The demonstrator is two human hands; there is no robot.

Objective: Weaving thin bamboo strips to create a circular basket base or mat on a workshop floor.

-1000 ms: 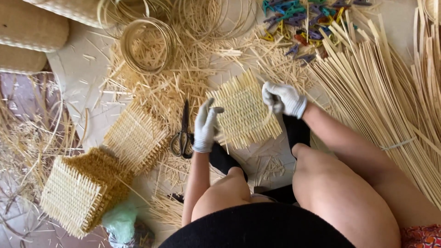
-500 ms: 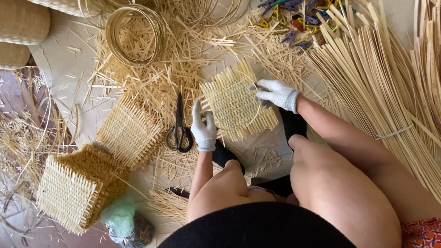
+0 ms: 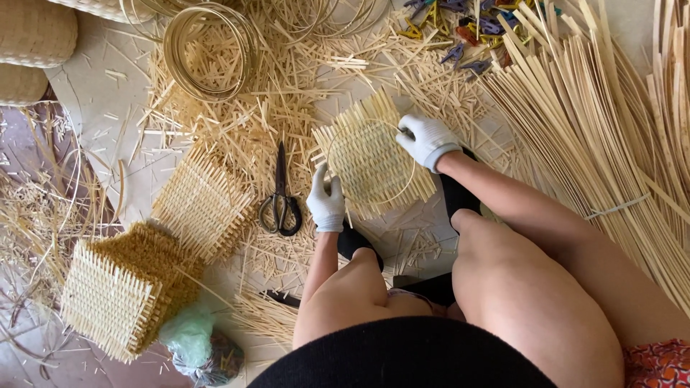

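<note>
Both white-gloved hands are clamped on the square woven mat of pale bamboo strips [image 3: 370,159], which lies on the floor in front of the person's knees. The left hand [image 3: 327,202] pinches its near-left edge; the right hand [image 3: 425,138] presses the far-right corner, where a thin round bamboo hoop [image 3: 402,188] lies on the mat. Since half a second ago the hands have kept much the same grip. Black scissors [image 3: 281,197] lie just left of the left hand, unmoved.

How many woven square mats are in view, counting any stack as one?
3: one mat held between the left hand and right hand; one loose mat left of the scissors; one stack lower left, holding more.
</note>
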